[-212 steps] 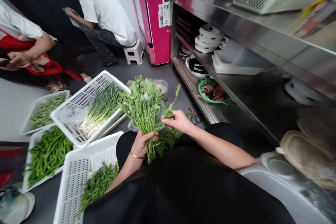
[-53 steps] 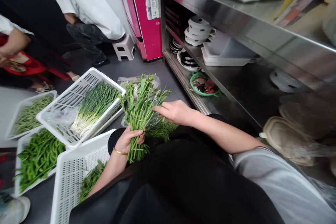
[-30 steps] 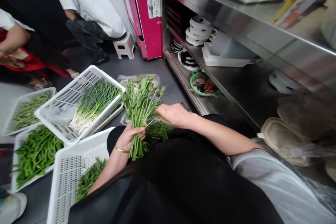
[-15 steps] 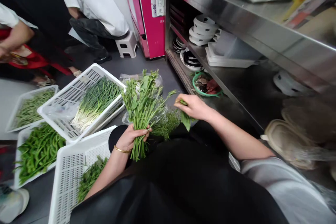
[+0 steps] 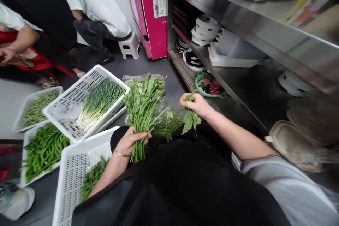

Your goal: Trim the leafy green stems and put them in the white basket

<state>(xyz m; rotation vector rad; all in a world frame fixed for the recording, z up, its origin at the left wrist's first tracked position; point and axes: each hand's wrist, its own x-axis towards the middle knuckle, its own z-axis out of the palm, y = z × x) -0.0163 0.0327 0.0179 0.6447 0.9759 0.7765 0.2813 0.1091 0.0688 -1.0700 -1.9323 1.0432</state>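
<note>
A bunch of leafy green stems [image 5: 144, 106] stands upright in my left hand [image 5: 132, 139], whose fingers wrap round the lower stalks. My right hand [image 5: 197, 105], held apart to the right, is closed on a small clump of green leaves [image 5: 191, 120] that hangs below the fingers. Between the hands and lower down lies a heap of thin green sprigs [image 5: 169, 127] by clear plastic. Beside my left forearm, a white perforated basket [image 5: 70, 169] holds more leafy greens [image 5: 94, 178].
Left are baskets of scallions [image 5: 102, 100], green peppers [image 5: 43, 150] and green beans [image 5: 39, 107]. A steel shelf [image 5: 238, 102] with stacked dishes [image 5: 205, 30] runs along the right, a green colander [image 5: 209, 95] low on it. Two people [image 5: 97, 0] are at the upper left, near a stool [image 5: 129, 46].
My right hand has moved slightly right, and more leaves now show in it. One stem in the left-hand bunch now leans out to the right. The view has shifted a little.
</note>
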